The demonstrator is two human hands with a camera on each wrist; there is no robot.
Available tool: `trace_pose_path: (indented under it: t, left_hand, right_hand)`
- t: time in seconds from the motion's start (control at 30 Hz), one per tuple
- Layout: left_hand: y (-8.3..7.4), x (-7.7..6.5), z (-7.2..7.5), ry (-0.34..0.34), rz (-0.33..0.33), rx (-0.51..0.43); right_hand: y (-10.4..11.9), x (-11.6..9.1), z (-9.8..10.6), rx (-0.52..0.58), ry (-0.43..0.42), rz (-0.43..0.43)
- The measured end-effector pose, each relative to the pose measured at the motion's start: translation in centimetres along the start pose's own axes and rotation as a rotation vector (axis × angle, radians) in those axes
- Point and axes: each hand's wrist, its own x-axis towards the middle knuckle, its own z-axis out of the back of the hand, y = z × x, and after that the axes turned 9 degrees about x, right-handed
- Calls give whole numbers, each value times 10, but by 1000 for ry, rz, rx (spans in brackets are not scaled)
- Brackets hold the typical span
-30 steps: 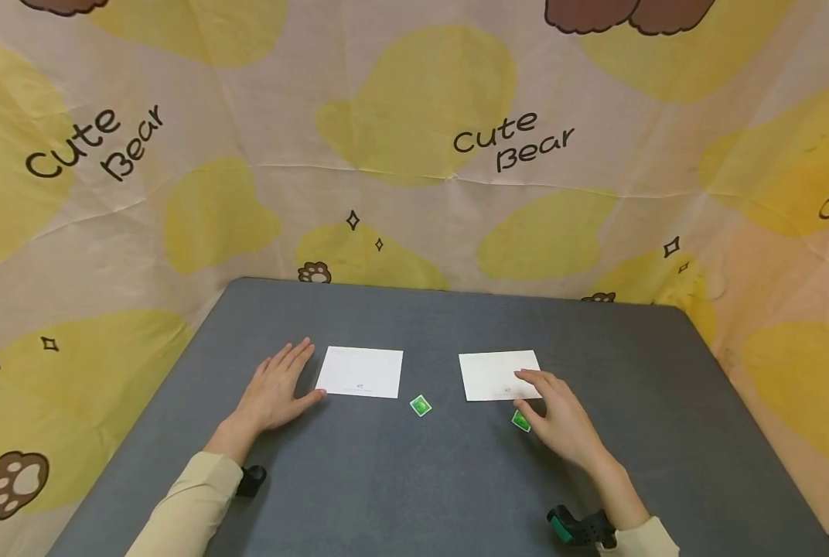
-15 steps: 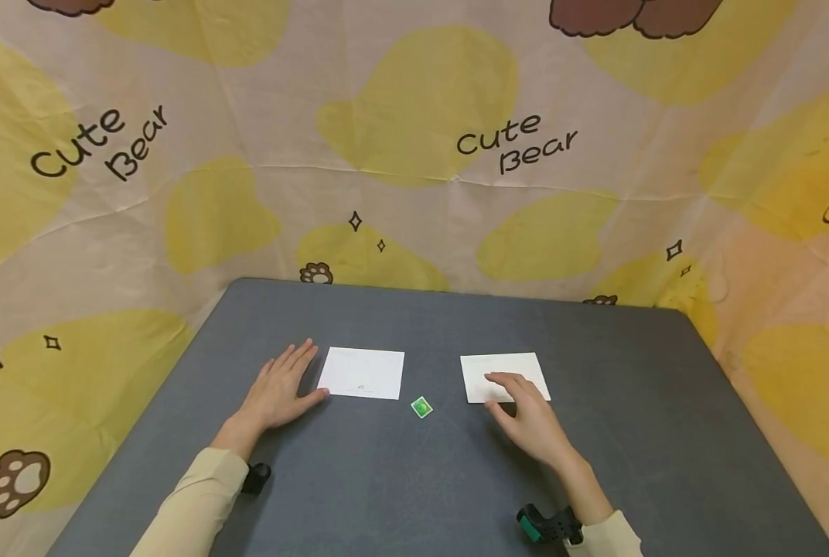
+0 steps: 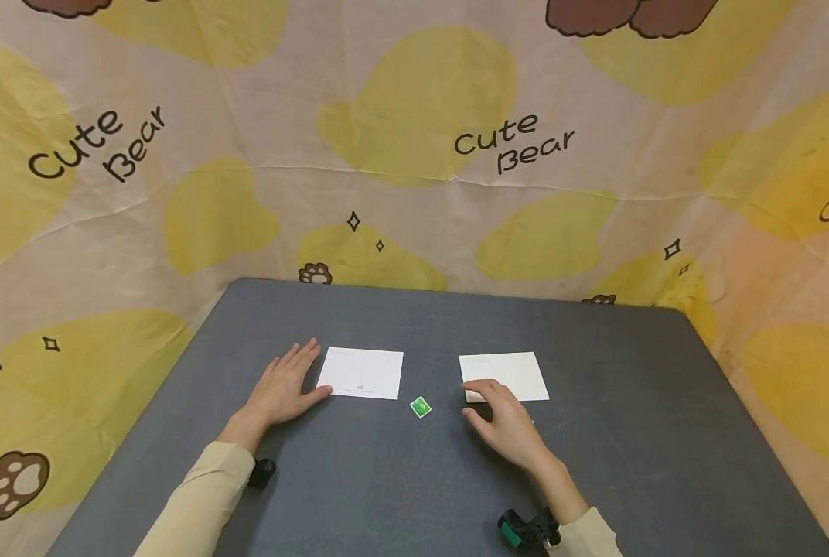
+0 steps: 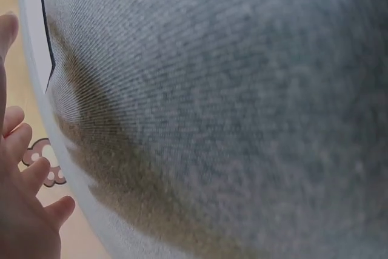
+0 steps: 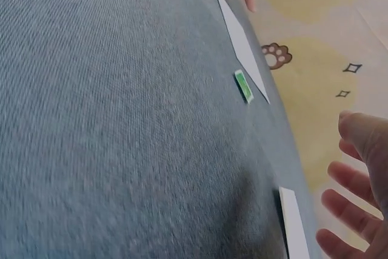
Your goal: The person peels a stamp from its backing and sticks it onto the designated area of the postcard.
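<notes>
Two white rectangular cards lie flat on the grey table: a left card (image 3: 369,371) with a small dark print near its lower edge, and a right card (image 3: 515,370). My left hand (image 3: 281,393) is spread beside the left card, its thumb at the card's lower left corner. Over the near edge of the right card is my right hand (image 3: 510,429), fingers loosely bent, thumb apart, holding nothing visible. Between the cards lies a small green square with a white border, like a stamp (image 3: 421,407). The right wrist view shows that stamp (image 5: 244,87) beyond my right hand (image 5: 367,192).
A grey table (image 3: 387,495) stands against a patterned cloth backdrop (image 3: 414,108), which hangs behind and along both sides. Each wrist wears a black strapped device (image 3: 529,530).
My right hand has moved left and toward me, from the right card's right side to its lower left. A second green square near it is now mostly hidden. My left hand barely shifted.
</notes>
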Motion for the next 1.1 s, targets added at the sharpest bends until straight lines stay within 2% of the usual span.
trace_pose_path:
  t: [0.77, 1.1]
  left_hand:
    - [-7, 9, -5, 45, 13, -5]
    - [-9, 12, -6, 77, 43, -15]
  right_hand:
    - [12, 10, -31, 63, 8, 40]
    - [15, 15, -40, 90, 21, 27]
